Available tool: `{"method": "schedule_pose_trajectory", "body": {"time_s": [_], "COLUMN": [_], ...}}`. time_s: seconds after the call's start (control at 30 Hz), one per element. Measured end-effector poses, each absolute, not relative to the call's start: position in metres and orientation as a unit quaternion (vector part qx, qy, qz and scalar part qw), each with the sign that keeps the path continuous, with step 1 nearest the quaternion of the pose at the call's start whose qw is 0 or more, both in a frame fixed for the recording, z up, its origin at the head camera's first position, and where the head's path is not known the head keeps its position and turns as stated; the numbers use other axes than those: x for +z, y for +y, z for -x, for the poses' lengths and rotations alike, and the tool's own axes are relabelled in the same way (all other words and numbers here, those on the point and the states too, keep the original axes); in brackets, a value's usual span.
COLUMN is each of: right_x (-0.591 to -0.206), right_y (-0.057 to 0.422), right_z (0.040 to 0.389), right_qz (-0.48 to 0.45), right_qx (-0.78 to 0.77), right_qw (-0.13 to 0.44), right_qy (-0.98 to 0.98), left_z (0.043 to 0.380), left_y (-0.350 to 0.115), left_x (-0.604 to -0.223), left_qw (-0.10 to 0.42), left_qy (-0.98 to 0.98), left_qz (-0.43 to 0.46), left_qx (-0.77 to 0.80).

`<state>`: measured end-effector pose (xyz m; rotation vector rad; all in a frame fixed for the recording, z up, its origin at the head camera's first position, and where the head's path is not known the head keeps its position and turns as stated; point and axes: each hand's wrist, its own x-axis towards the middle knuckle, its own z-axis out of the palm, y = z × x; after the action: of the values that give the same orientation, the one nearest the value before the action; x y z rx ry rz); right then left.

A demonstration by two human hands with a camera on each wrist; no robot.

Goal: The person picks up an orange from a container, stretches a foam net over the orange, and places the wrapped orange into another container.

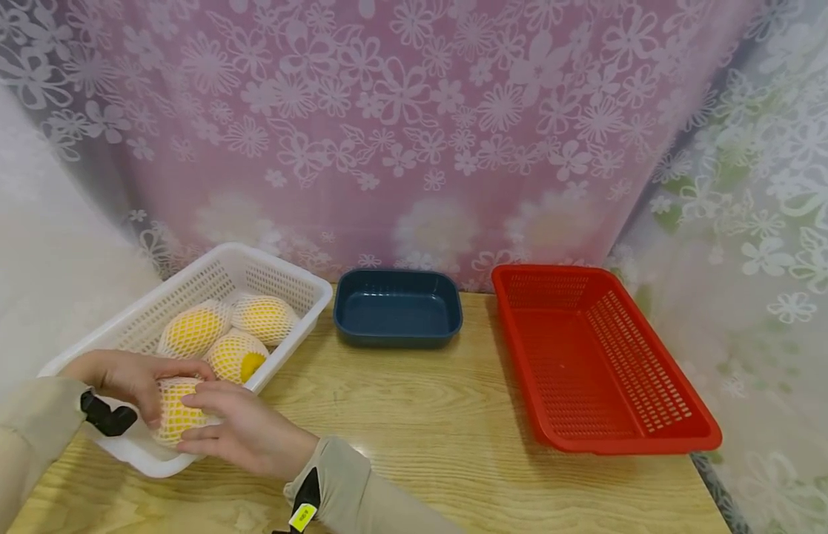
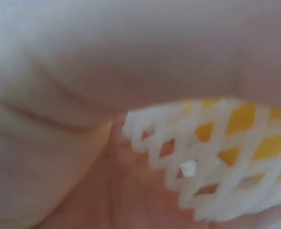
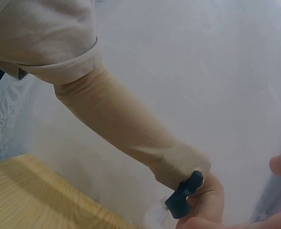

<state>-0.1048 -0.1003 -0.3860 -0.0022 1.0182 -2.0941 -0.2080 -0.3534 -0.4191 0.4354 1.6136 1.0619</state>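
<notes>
A yellow mango [image 1: 178,411] in a white foam net sits at the near end of the white basket [image 1: 295,351]. My left hand [image 1: 130,378] grips it from the left and top. On its right side, the fingers of my right hand [image 1: 253,434] curl against the net. In the left wrist view the netted mango [image 2: 226,162] lies against the palm, partly covered by the left hand [image 2: 83,71]. Three more netted mangoes, among them one with a bare end [image 1: 252,365], rest farther back in the basket. The right wrist view hides the held mango.
A dark blue tray [image 1: 396,340] stands at the back middle of the wooden table [image 1: 400,415]. To the right is a red slotted basket [image 1: 520,356], its near rim by the table's right edge. Flowered curtains [image 1: 400,133] hang behind and beside the table.
</notes>
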Motion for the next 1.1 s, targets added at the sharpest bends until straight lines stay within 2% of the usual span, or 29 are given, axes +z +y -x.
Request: {"method": "schedule_pose_trajectory", "body": {"time_s": [0.23,0.5,0.6,0.77,0.97,1.1], "right_x": [-0.388,-0.389,-0.388,-0.383,-0.377,-0.379], "right_y": [-0.097,-0.081,-0.072,-0.054,-0.027,-0.011], "right_z": [0.105,0.113,0.119,0.124,0.131,0.138], "right_qz": [0.005,0.062,0.077,0.104,0.138,0.165], "right_qx": [-0.825,-0.794,-0.787,-0.782,-0.753,-0.725], "right_qw": [0.395,0.411,0.4,0.343,0.228,0.15], "right_qy": [0.403,0.444,0.464,0.51,0.601,0.651], "left_z": [0.198,0.191,0.189,0.183,0.167,0.154], "left_y": [-0.345,-0.349,-0.349,-0.346,-0.343,-0.343], "left_x": [-0.403,-0.384,-0.379,-0.373,-0.374,-0.38], "left_qw": [0.526,0.471,0.444,0.391,0.342,0.273], "left_qy": [0.738,0.8,0.82,0.846,0.873,0.898], "left_qz": [-0.097,-0.109,-0.126,-0.178,-0.192,-0.203], "left_qx": [0.411,0.355,0.339,0.316,0.289,0.278]}}
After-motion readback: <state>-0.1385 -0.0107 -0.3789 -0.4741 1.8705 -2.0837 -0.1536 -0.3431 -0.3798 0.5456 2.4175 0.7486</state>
